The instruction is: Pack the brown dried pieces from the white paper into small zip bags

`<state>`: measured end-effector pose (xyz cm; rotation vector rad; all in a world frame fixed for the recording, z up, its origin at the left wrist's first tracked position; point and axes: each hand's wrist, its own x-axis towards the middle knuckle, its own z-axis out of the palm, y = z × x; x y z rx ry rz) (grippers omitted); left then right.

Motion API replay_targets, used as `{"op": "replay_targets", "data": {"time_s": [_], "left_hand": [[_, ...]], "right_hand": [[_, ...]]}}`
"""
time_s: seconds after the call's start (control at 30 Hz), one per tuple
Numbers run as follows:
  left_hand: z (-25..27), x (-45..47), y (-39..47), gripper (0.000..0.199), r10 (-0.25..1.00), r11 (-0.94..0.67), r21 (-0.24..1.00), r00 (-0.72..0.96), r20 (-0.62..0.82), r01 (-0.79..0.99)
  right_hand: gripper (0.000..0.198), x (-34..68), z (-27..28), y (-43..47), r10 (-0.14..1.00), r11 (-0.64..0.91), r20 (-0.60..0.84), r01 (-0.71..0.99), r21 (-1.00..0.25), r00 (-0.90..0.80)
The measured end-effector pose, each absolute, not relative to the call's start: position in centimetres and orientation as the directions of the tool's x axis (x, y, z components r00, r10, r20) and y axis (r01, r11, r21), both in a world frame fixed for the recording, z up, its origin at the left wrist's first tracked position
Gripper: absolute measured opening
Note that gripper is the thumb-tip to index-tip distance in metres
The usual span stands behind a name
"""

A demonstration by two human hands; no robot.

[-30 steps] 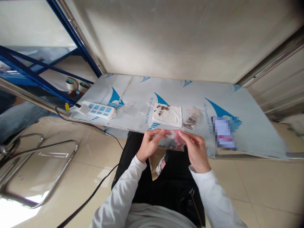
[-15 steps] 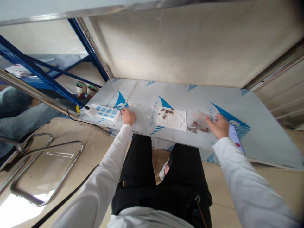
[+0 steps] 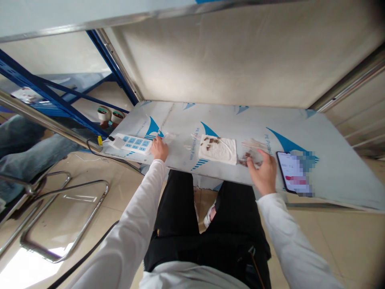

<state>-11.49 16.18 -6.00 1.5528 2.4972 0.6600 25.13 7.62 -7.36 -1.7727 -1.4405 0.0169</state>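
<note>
My left hand (image 3: 160,149) rests against the right end of a white power strip (image 3: 136,145) with blue sockets. Its fingers are curled, and what they may hold is hidden. Thin clear plastic (image 3: 172,137) lies just beyond them. Over a clear plastic bag with brown pieces (image 3: 245,158) is my right hand (image 3: 264,170), thumb and forefinger apart, nothing gripped between them. Between the two hands lies a white cloth-like square (image 3: 222,152), flat, with several small brown fragments (image 3: 210,141) on its left part.
A lit phone (image 3: 290,172) lies right of my right hand on the film-covered metal shelf (image 3: 339,168). Another metal shelf (image 3: 90,12) hangs above. At left are a blue frame (image 3: 69,108), tape rolls (image 3: 104,113), a chair frame (image 3: 63,216) and a person's jeans-clad legs (image 3: 24,136).
My right hand has moved left and nearer to me, from beside the phone to over the bag, uncovering the phone. My left hand has shifted slightly left.
</note>
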Motion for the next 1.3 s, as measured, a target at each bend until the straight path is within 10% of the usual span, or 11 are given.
{"op": "replay_targets", "data": {"time_s": [0.4, 0.57, 0.73, 0.9, 1.03, 1.13, 1.3], "left_hand": [[-1.7, -6.4, 4.4, 0.014, 0.92, -0.333, 0.493, 0.162, 0.357, 0.804], [0.4, -5.1, 3.4, 0.006, 0.802, -0.589, 0.442, 0.423, 0.421, 0.677], [1.0, -4.3, 2.9, 0.015, 0.722, -0.691, 0.475, 0.55, 0.419, 0.545], [0.3, -4.2, 1.9, 0.05, 0.854, -0.52, 0.73, 0.24, 0.462, 0.443], [-0.8, -3.7, 1.8, 0.037, 0.995, -0.039, 0.991, 0.093, 0.027, 0.131], [-1.5, -2.9, 1.3, 0.035, 0.959, 0.232, 0.969, 0.185, -0.213, -0.083], [-1.6, -1.8, -0.2, 0.032, 0.973, 0.2, 0.973, 0.136, -0.185, -0.114]], "right_hand": [[0.026, 13.5, 1.8, 3.5, 0.957, 0.29, 0.276, 0.326, -0.9, -0.089], [0.019, 14.2, 3.8, 4.2, 0.928, 0.197, 0.056, 0.359, -0.912, -0.368], [0.01, 14.5, 3.0, 3.3, 0.955, 0.205, 0.07, 0.471, -0.858, -0.288], [0.011, 14.5, 1.8, 2.2, 0.987, 0.099, 0.059, 0.278, -0.956, -0.149], [0.011, 15.7, 1.2, 1.4, 0.99, 0.069, 0.062, 0.057, -0.996, -0.128], [0.012, 16.6, 0.9, 0.8, 0.993, 0.043, 0.034, 0.074, -0.996, -0.111], [0.019, 17.1, 0.3, 0.0, 0.952, -0.101, -0.108, 0.04, -0.994, -0.287]]}}
